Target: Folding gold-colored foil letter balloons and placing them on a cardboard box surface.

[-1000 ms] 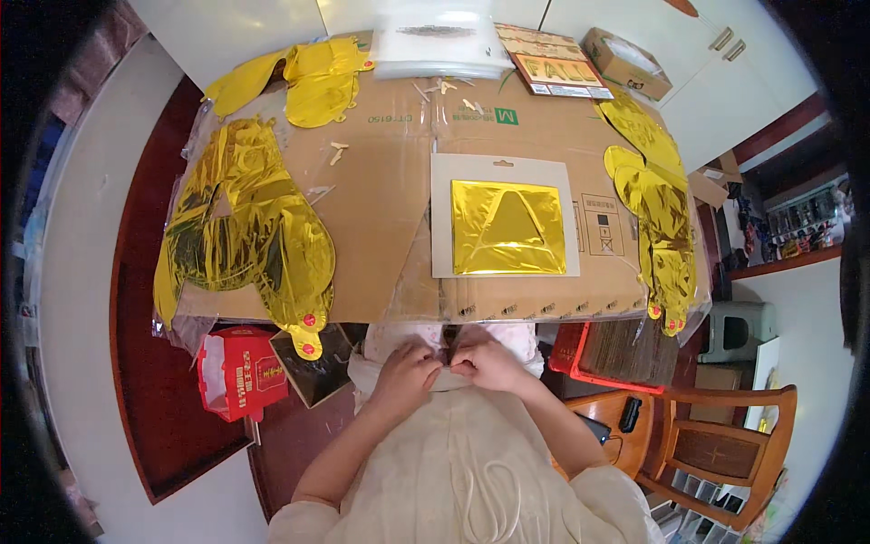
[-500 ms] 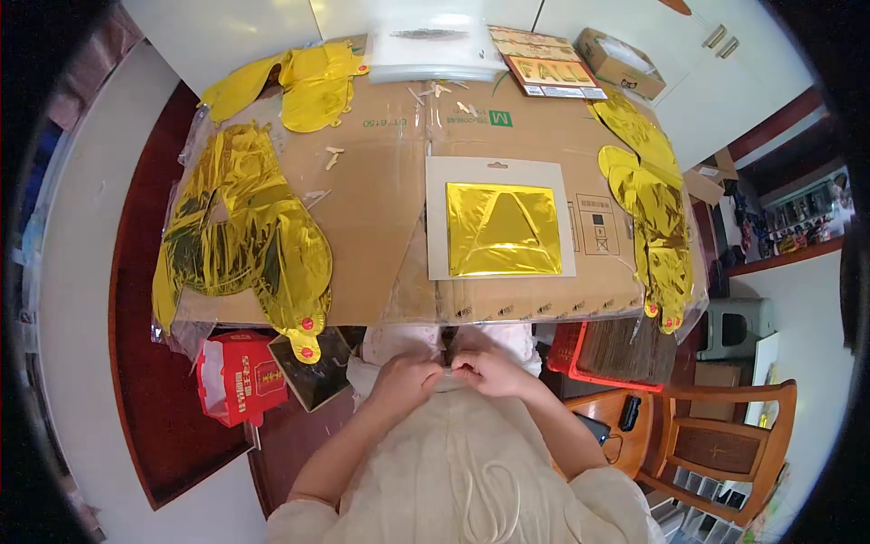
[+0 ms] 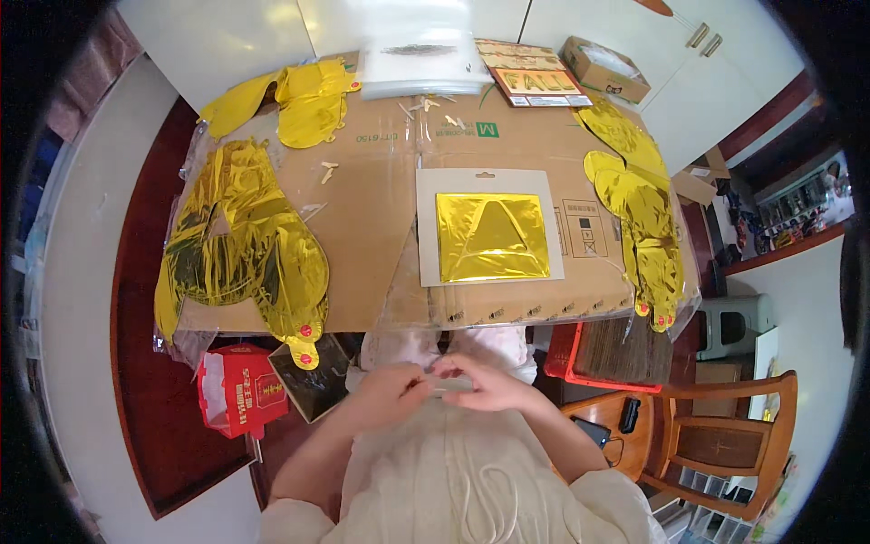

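Both hands are over my lap, just in front of the table's near edge. My left hand has its fingers curled in; whatever they may hold is too small to make out. Close beside it, my right hand has its thumb apart from its stretched fingers, and I see nothing held there. Beyond them on the table lies a white hang card bearing a folded gold foil balloon with a letter A shape. Flat gold foil balloons lie at left, far left and right.
Brown cardboard covers the table. Toward the back are a stack of clear plastic bags, printed cards and a small carton. Below stand a red paper bag, a red crate and a wooden chair.
My hands were pressed together at my waist; now they are slightly apart, the right one with its fingers spread. The view has shifted a little, with the table things unmoved.
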Available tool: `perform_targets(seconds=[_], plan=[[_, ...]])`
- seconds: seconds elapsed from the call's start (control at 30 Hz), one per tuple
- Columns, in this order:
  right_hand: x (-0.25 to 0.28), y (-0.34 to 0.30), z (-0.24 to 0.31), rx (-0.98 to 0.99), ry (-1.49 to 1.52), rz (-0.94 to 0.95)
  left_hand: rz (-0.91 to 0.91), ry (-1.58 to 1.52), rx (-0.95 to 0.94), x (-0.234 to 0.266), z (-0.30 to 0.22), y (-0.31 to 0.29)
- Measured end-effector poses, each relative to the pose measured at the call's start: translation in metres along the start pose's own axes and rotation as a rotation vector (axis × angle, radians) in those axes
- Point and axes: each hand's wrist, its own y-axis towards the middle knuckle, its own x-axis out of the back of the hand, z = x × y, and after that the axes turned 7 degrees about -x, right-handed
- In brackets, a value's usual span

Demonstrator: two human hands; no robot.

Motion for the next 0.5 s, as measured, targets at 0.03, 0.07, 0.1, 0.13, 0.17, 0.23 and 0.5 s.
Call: perform_targets(seconds=[0.03,0.07,0.1,0.13,0.17,0.23,0.5], plan=[[0.000,0.001,0.006,0.054,-0.071,-0.007,0.072,-0.219,0.010,0.014,-0.007,-0.002],[0.001,0.005,0.021,0.108,-0.143,-0.008,0.139,-0.438,0.021,0.025,-0.015,-0.004],[0.000,0.010,0.032,0.160,-0.211,-0.014,0.162,-0.446,-0.070,0.032,-0.029,-0.002],[-0.004,0.018,0.034,0.221,-0.130,0.060,0.184,-0.452,-0.162,0.038,-0.047,0.001],[-0.008,0.026,0.037,0.285,-0.047,0.131,0.208,-0.454,-0.252,0.045,-0.064,0.003],[-0.007,0.033,0.048,0.274,0.064,0.240,0.184,-0.342,-0.306,0.062,-0.087,0.009],[0.009,0.002,0.044,-0.116,0.166,0.046,-0.850,-1.194,-0.346,0.081,-0.097,-0.012]])
